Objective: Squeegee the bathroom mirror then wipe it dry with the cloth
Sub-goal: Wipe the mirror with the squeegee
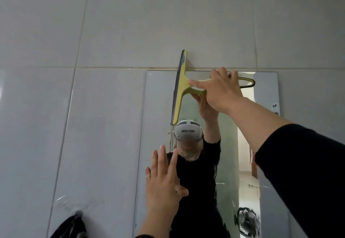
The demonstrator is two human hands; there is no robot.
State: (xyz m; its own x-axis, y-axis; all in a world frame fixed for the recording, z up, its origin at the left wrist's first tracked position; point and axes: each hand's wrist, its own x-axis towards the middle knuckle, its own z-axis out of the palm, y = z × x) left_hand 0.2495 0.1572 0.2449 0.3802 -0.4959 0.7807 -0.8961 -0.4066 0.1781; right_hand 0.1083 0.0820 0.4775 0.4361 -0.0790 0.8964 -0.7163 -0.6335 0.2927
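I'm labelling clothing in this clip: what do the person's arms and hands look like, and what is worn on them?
Both hands are bare: no gloves, rings or watch show on the left hand or the right hand. The right arm wears a plain black sleeve pulled back from the forearm. Only a dark sliver of cuff shows at the left wrist.
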